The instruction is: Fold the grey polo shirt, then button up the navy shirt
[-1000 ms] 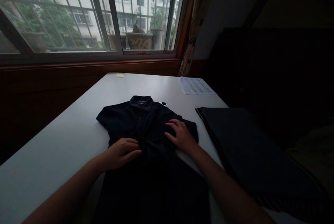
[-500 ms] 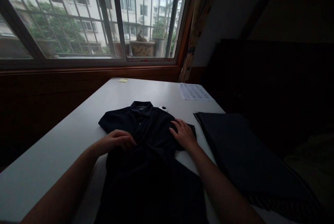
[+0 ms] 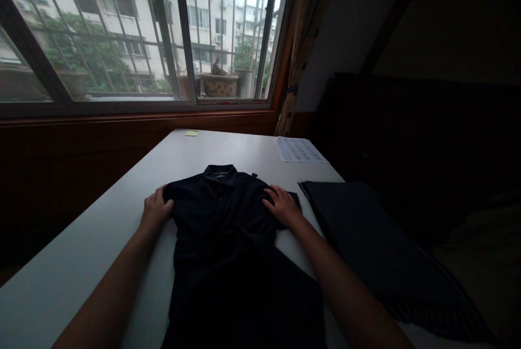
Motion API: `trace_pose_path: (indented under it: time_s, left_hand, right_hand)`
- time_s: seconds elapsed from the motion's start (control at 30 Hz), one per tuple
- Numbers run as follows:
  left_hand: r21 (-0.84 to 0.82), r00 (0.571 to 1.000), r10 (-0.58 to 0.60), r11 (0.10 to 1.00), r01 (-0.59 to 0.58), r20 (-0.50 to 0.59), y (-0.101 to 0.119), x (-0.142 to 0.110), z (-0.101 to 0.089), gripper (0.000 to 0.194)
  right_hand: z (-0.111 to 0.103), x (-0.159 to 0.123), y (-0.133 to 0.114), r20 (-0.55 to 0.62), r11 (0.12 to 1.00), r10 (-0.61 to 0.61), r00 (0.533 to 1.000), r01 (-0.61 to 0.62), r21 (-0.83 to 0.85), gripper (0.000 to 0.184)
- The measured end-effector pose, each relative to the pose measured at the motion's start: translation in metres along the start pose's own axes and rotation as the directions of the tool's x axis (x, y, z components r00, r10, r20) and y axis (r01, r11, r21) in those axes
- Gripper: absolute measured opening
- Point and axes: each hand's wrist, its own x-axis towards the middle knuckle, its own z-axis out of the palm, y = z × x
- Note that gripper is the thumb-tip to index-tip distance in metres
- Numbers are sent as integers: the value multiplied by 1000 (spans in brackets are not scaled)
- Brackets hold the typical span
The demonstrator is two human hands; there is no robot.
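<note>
A dark navy polo shirt (image 3: 228, 219) lies front up on a white table (image 3: 101, 240), its collar at the far end and its buttons up. At the left sleeve's outer edge, my left hand (image 3: 157, 210) is closed on the cloth with its thumb toward the shirt. Most of that sleeve's end is hidden under the fingers. My right hand (image 3: 283, 207) rests on the opposite sleeve, fingers spread and lying flat. Creases cross the shirt's middle, and its lower part is very dark.
A folded dark cloth with a fringe (image 3: 366, 240) lies to the right. Printed paper (image 3: 301, 150) and a yellow sticky note (image 3: 191, 133) lie at the far end. A small white-and-black item (image 3: 255, 176) sits by the shirt's shoulder. A barred window (image 3: 183, 39) stands beyond.
My left hand has moved from the shirt's chest out to the left sleeve and closed there. That sleeve now reaches less far left. The right hand stays on its sleeve.
</note>
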Motion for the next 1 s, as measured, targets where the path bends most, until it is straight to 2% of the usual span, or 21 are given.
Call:
trace_pose_path:
  time_s: [0.13,0.3,0.43,0.53,0.6,0.67,0.73,0.77,0.8,0.87,0.93,1.0]
  left_hand:
    - [-64,996,-62,996,66,63,-5,3,-4,59]
    - [-254,982,-103,957,141,155,-5,4,-19,75]
    - [-380,974,-98,909,171,204,8,12,-45,78]
    - [-407,971,-94,896,180,222,26,29,-76,75]
    - [-282,985,-85,951,124,148,42,44,-98,66]
    - [-125,997,-18,992,27,71,58,60,-115,55]
    - [91,994,109,990,-106,-26,69,75,-124,49]
    - [217,981,186,961,-170,-53,70,81,-125,48]
    - [347,964,260,910,-229,-47,70,86,-122,49]
    - [517,939,338,795,-318,59,61,91,-109,48]
    - [555,922,338,738,-383,187,47,90,-90,41]
    - [565,908,348,711,-419,235,36,83,-70,35]
  right_hand:
    - [-8,11,3,-4,1000,11,1000,-11,-1,50]
    - [-20,23,12,1,995,104,995,-104,3,52]
    - [-37,37,29,133,988,130,983,-139,64,41]
    - [-57,48,39,250,982,64,966,-106,159,32]
    - [-74,56,42,288,972,-2,958,-66,227,25]
    - [-91,64,42,282,959,-56,958,-27,282,27]
    - [-105,71,42,245,950,-80,966,-1,314,32]
    - [-111,74,42,218,948,-81,972,8,319,33]
    - [-114,76,42,189,949,-74,979,11,314,33]
    - [-116,78,44,130,960,-40,991,2,279,29]
    - [-113,77,47,77,976,3,997,-19,217,22]
    - [-108,72,47,21,988,32,999,-34,153,20]
